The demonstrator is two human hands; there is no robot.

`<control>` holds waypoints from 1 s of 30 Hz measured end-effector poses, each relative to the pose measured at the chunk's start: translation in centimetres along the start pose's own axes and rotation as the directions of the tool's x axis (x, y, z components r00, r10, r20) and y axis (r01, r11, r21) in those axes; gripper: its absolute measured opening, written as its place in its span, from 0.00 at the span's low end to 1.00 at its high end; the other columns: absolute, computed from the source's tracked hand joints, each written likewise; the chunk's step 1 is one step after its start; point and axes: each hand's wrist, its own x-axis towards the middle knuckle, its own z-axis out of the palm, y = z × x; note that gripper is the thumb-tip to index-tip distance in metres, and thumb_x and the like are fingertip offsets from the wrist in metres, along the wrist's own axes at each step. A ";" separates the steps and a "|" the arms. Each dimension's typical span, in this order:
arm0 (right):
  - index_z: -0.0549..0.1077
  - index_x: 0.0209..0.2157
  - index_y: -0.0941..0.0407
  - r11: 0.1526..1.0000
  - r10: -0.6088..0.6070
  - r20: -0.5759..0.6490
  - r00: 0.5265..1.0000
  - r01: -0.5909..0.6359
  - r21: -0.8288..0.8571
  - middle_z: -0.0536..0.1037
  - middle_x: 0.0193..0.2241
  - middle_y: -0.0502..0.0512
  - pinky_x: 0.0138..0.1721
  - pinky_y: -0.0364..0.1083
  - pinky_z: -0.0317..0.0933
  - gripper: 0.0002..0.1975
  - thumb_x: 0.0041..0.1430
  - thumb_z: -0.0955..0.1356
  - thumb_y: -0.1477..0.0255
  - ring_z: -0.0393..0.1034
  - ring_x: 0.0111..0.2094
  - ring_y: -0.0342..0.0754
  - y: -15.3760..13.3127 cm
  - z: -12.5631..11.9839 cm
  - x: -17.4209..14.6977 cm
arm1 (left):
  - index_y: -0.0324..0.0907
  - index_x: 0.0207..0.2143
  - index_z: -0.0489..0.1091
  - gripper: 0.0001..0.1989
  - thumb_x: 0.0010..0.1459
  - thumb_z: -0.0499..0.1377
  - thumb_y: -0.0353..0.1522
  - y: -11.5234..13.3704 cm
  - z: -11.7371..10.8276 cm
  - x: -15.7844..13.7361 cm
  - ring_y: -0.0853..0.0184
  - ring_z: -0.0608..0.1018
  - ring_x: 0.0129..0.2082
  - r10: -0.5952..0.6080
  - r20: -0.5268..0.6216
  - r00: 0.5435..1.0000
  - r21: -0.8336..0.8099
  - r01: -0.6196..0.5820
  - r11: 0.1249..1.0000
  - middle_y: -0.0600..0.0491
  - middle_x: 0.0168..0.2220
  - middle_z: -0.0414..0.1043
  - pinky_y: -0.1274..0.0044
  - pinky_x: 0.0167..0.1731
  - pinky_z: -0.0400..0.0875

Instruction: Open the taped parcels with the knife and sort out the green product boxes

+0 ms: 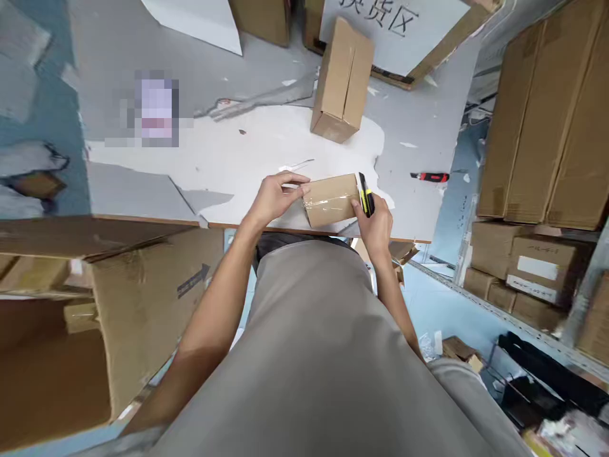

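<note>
A small cardboard box with shiny clear tape across it lies near the table's front edge. My left hand grips its left end, with thumb and fingertips at the corner. In my right hand is a yellow and black utility knife, pointing away from me. The thumb of that hand also touches the box's right end. Whether the blade is out is too small to tell. Just beyond the small box stands a taller closed carton.
A red and black utility knife lies at the table's right. Behind are boxes with a white lettered sheet. A large open carton stands at left; shelved cartons line the right. A pixelated patch covers something on the table.
</note>
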 end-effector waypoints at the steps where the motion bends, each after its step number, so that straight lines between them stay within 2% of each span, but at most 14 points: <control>1: 0.77 0.67 0.58 0.999 -0.020 0.006 1.000 0.020 0.032 0.85 0.58 0.71 0.63 0.59 0.75 0.27 0.84 0.64 0.53 0.81 0.60 0.63 -0.6 -0.4 -0.9 | 0.42 0.49 0.88 0.17 0.64 0.72 0.43 -0.1 -0.1 0.2 0.54 0.87 0.53 -0.008 0.005 1.000 0.003 0.008 1.000 0.44 0.52 0.88 0.65 0.56 0.86; 4: 0.71 0.74 0.54 0.992 -0.083 0.089 0.993 0.074 0.101 0.85 0.61 0.67 0.61 0.56 0.77 0.27 0.86 0.59 0.58 0.83 0.59 0.59 -2.8 -1.2 -3.4 | 0.42 0.47 0.88 0.18 0.62 0.74 0.44 -0.3 -0.3 0.6 0.54 0.87 0.52 -0.027 0.022 0.999 0.003 0.027 1.000 0.45 0.51 0.88 0.64 0.55 0.86; 6: 0.70 0.76 0.53 0.985 -0.133 0.219 0.967 0.103 0.140 0.87 0.60 0.65 0.58 0.54 0.78 0.27 0.85 0.60 0.61 0.86 0.55 0.58 -4.5 -1.0 -4.8 | 0.42 0.46 0.88 0.18 0.61 0.75 0.45 -0.3 -0.4 0.8 0.55 0.88 0.50 -0.036 0.034 0.999 -0.005 0.036 0.999 0.45 0.50 0.88 0.64 0.55 0.87; 9: 0.72 0.76 0.56 0.987 -0.152 0.366 0.918 0.126 0.095 0.90 0.56 0.65 0.55 0.52 0.78 0.27 0.84 0.63 0.64 0.88 0.51 0.59 -6.9 0.0 -5.9 | 0.42 0.46 0.89 0.18 0.61 0.76 0.44 -0.4 -0.5 1.1 0.55 0.88 0.49 -0.031 0.059 0.998 -0.027 0.032 0.999 0.45 0.49 0.89 0.63 0.54 0.87; 13: 0.71 0.77 0.57 0.994 -0.088 0.434 0.897 0.107 -0.018 0.90 0.56 0.66 0.55 0.50 0.77 0.27 0.83 0.63 0.68 0.88 0.53 0.59 -8.9 1.0 -6.1 | 0.42 0.46 0.89 0.15 0.62 0.74 0.41 -0.6 -0.6 1.1 0.56 0.88 0.49 -0.021 0.076 0.997 -0.038 0.024 0.999 0.46 0.49 0.89 0.64 0.53 0.87; 19: 0.68 0.79 0.56 0.982 0.053 0.480 0.876 0.043 -0.186 0.89 0.59 0.65 0.57 0.50 0.76 0.28 0.84 0.63 0.70 0.87 0.56 0.60 -11.5 0.2 -6.4 | 0.43 0.47 0.89 0.12 0.63 0.72 0.36 -0.8 -0.6 1.1 0.56 0.87 0.50 0.004 0.086 0.996 -0.048 0.000 0.999 0.47 0.49 0.88 0.65 0.53 0.87; 26: 0.58 0.84 0.60 0.886 0.262 0.524 0.810 0.013 -0.464 0.88 0.57 0.69 0.55 0.52 0.78 0.31 0.86 0.59 0.73 0.88 0.53 0.60 -16.6 0.4 -6.4 | 0.43 0.46 0.88 0.11 0.63 0.71 0.36 -0.6 -0.5 0.8 0.57 0.87 0.50 0.002 0.089 0.996 -0.045 0.002 0.999 0.47 0.50 0.88 0.66 0.51 0.87; 30: 0.57 0.83 0.62 0.836 0.319 0.556 0.768 0.048 -0.546 0.87 0.57 0.72 0.54 0.50 0.78 0.32 0.83 0.57 0.79 0.87 0.54 0.59 -17.3 0.7 -6.2 | 0.44 0.46 0.88 0.10 0.63 0.70 0.35 -0.4 -0.3 0.5 0.56 0.87 0.51 -0.006 0.069 0.998 -0.015 0.007 1.000 0.48 0.50 0.88 0.68 0.50 0.87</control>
